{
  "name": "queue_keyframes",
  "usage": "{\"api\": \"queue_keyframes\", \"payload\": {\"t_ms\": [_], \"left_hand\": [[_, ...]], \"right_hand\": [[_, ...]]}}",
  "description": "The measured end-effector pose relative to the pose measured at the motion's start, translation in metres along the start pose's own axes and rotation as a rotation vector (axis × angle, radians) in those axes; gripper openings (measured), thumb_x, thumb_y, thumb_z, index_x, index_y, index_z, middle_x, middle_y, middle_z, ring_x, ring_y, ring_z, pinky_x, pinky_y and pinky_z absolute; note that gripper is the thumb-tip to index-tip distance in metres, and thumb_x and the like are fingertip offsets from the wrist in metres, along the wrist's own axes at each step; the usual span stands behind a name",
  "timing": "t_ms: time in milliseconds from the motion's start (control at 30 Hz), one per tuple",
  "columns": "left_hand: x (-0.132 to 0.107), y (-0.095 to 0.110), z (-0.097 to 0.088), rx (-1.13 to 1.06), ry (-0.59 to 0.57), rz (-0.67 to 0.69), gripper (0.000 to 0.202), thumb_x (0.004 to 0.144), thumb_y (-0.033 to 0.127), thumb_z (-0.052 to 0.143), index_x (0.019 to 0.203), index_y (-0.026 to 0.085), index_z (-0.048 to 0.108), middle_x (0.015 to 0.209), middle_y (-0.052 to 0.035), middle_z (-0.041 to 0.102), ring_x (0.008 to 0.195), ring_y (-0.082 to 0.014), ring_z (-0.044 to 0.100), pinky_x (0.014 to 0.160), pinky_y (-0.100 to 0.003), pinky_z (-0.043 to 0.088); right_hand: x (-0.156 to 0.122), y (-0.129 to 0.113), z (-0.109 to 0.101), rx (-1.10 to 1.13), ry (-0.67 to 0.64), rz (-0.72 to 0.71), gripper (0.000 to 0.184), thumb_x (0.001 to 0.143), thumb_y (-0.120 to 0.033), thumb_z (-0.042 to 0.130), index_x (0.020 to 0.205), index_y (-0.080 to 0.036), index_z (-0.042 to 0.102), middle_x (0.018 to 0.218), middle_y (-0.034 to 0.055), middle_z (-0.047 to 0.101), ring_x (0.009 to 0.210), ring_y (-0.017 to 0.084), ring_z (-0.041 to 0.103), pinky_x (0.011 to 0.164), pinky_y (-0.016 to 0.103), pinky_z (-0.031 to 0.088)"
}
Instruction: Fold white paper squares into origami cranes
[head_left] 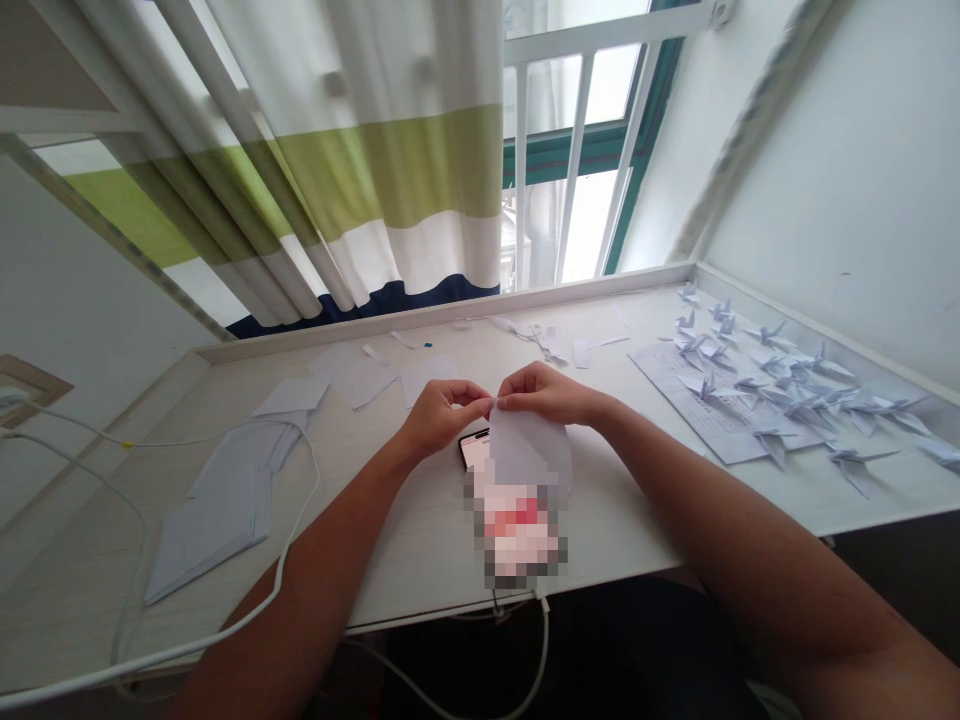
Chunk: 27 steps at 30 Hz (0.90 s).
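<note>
A white sheet of paper (529, 446) hangs from my fingertips over the middle of the desk. My right hand (546, 392) pinches its upper edge between thumb and fingers. At the sheet's upper left corner, my left hand (448, 412) closes thumb and forefinger, the tips meeting those of my right hand. Behind and below the paper lies a phone (474, 456), its lit screen partly covered by the sheet and blurred lower down.
Folded paper cranes (795, 385) crowd the right side, some on a printed sheet (712, 425). Stacks of white paper (214, 525) lie at left, crossed by a white cable (311, 455). Paper scraps (551, 345) lie along the back, near the curtain (405, 170).
</note>
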<state>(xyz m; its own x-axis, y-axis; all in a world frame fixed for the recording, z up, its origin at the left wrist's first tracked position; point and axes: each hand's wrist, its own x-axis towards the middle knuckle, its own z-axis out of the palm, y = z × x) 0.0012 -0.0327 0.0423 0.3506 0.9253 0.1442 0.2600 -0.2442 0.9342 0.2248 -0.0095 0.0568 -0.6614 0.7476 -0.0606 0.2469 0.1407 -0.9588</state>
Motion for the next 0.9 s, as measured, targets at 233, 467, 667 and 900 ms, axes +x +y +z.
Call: {"api": "queue_keyframes", "payload": {"t_ms": [233, 467, 667, 900], "left_hand": [[0.0004, 0.0017, -0.0032, -0.181, -0.089, -0.049, 0.020, 0.080, 0.034, 0.078, 0.078, 0.015, 0.076, 0.074, -0.0056, 0.076, 0.073, -0.0186, 0.070, 0.078, -0.031, 0.056], [-0.0001, 0.0063, -0.0038, -0.168, -0.093, -0.041, 0.019, 0.080, 0.034, 0.076, 0.075, 0.015, 0.075, 0.073, -0.0049, 0.075, 0.072, -0.0177, 0.069, 0.075, -0.030, 0.056], [-0.0001, 0.0039, -0.0051, -0.094, -0.112, -0.060, 0.020, 0.082, 0.033, 0.074, 0.077, 0.014, 0.074, 0.064, -0.0042, 0.073, 0.061, -0.0163, 0.068, 0.067, -0.029, 0.054], [-0.0019, 0.0060, -0.0029, -0.092, -0.180, -0.135, 0.022, 0.081, 0.035, 0.078, 0.079, 0.013, 0.072, 0.064, -0.0035, 0.072, 0.052, -0.0149, 0.068, 0.057, -0.026, 0.048]], "right_hand": [[-0.0002, 0.0003, -0.0019, 0.055, -0.068, 0.007, 0.030, 0.089, -0.043, 0.071, 0.090, -0.014, 0.077, 0.080, 0.0053, 0.075, 0.066, 0.015, 0.068, 0.055, 0.023, 0.050], [-0.0015, -0.0027, -0.0015, 0.046, -0.099, -0.002, 0.031, 0.092, -0.046, 0.069, 0.094, -0.015, 0.077, 0.087, 0.0063, 0.077, 0.072, 0.016, 0.070, 0.060, 0.025, 0.053], [-0.0043, -0.0057, -0.0059, -0.023, -0.161, 0.013, 0.034, 0.096, -0.047, 0.065, 0.103, -0.017, 0.077, 0.096, 0.0074, 0.079, 0.079, 0.017, 0.072, 0.065, 0.026, 0.055], [-0.0029, -0.0058, -0.0040, -0.116, -0.152, 0.039, 0.031, 0.095, -0.043, 0.065, 0.093, -0.015, 0.076, 0.085, 0.0065, 0.076, 0.069, 0.015, 0.068, 0.057, 0.024, 0.051]]}}
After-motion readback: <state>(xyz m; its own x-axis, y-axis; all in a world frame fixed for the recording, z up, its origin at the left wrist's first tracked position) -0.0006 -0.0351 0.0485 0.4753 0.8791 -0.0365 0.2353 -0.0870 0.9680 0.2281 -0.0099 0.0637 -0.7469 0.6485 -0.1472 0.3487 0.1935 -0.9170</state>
